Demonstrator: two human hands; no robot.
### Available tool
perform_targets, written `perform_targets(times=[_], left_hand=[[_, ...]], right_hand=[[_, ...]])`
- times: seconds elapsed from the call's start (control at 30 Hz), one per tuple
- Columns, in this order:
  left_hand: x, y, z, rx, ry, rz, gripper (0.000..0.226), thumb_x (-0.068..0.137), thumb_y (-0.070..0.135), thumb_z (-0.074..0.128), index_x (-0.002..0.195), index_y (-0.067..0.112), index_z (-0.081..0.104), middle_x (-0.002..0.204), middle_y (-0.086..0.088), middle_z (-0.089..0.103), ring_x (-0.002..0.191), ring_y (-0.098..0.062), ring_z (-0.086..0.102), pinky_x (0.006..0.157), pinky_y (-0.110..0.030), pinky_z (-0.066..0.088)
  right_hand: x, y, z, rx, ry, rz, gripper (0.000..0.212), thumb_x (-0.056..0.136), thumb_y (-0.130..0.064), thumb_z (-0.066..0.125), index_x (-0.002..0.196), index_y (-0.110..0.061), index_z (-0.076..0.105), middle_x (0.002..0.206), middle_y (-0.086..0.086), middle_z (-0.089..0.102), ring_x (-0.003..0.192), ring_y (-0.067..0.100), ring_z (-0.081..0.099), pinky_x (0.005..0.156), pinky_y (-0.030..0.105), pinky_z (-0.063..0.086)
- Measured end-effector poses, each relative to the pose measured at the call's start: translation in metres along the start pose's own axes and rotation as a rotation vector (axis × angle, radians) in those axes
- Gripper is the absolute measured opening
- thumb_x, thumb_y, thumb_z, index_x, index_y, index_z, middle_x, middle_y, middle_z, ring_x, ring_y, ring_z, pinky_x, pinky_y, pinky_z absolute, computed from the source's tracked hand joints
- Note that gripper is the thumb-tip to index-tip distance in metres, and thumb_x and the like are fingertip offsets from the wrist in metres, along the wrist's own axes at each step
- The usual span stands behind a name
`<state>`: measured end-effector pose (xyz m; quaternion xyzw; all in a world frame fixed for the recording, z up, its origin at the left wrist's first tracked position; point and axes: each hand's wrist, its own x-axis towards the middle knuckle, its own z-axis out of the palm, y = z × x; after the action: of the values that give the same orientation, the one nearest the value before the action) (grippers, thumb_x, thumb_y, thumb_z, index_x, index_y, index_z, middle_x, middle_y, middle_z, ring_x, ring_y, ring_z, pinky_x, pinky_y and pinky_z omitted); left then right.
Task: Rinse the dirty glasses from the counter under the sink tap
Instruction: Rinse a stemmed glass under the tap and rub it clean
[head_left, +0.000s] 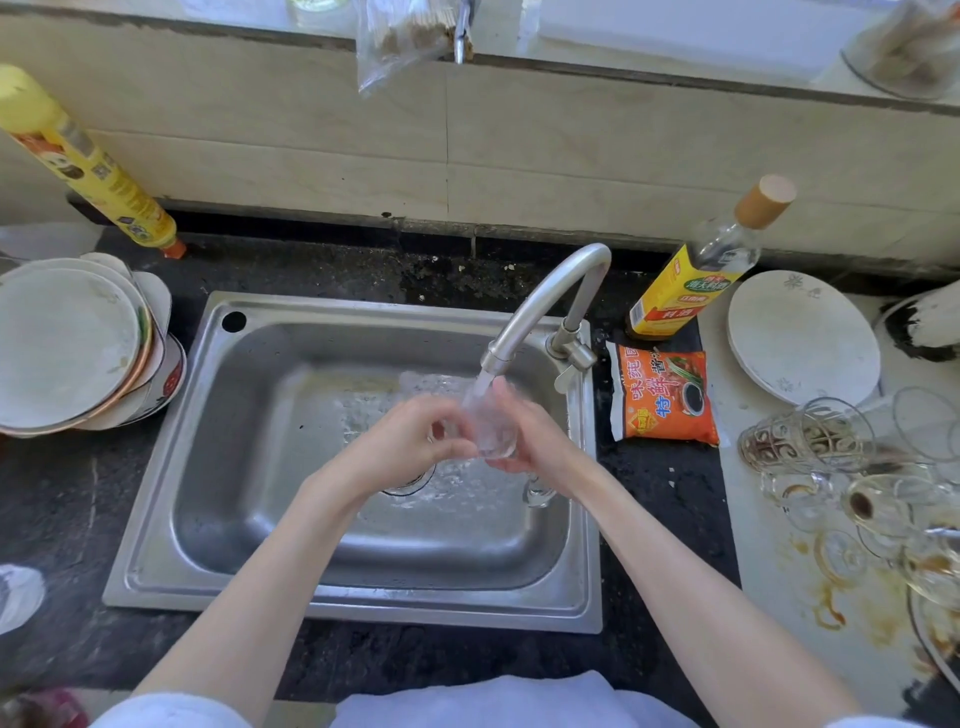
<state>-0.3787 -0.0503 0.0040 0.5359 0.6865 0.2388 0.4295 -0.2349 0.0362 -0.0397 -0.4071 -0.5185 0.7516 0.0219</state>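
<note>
Under the tap (545, 296), my left hand (410, 441) and right hand (530, 441) clamp one glass (485, 423), mouth tilted up into the stream. Dirty glasses (810, 441) wait on the counter, nearer my right hand.

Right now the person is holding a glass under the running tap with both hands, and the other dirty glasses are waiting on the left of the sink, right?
Not quite. The head view shows both hands, left hand and right hand, holding the glass under the running tap, but the other dirty glasses wait on the right of the sink. Stacked plates sit on the left.
</note>
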Motion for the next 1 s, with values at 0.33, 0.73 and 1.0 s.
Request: perform_targets(times=[0.33, 0.73, 1.0], left_hand=[[0.002, 0.008, 0.005, -0.006, 0.171, -0.076, 0.028, 0.068, 0.021, 0.081, 0.062, 0.022, 0.053, 0.068, 0.012, 0.051, 0.068, 0.000, 0.043, 0.062, -0.009, 0.032], [0.001, 0.001, 0.005, -0.209, 0.177, -0.087, 0.030, 0.069, 0.010, 0.079, 0.060, 0.019, 0.052, 0.052, 0.012, 0.056, 0.049, 0.003, 0.043, 0.052, -0.013, 0.034], [0.001, -0.006, -0.007, -0.215, 0.132, 0.077, 0.022, 0.089, 0.007, 0.058, 0.077, 0.025, 0.058, 0.079, 0.006, 0.057, 0.072, 0.002, 0.050, 0.068, -0.013, 0.039]], right_hand=[[-0.003, 0.001, 0.009, 0.008, -0.053, -0.058, 0.055, 0.088, -0.065, 0.022, 0.082, -0.023, 0.057, 0.052, -0.009, 0.046, 0.044, 0.005, 0.035, 0.045, 0.020, 0.027], [0.002, -0.001, 0.004, -0.012, -0.076, -0.019, 0.072, 0.083, -0.072, 0.020, 0.090, -0.011, 0.057, 0.056, -0.003, 0.042, 0.047, 0.009, 0.030, 0.049, 0.023, 0.024], [-0.005, -0.008, 0.004, 0.117, -0.141, 0.088, 0.070, 0.094, -0.062, 0.008, 0.102, -0.015, 0.059, 0.060, 0.009, 0.052, 0.034, 0.008, 0.022, 0.039, 0.021, 0.014]])
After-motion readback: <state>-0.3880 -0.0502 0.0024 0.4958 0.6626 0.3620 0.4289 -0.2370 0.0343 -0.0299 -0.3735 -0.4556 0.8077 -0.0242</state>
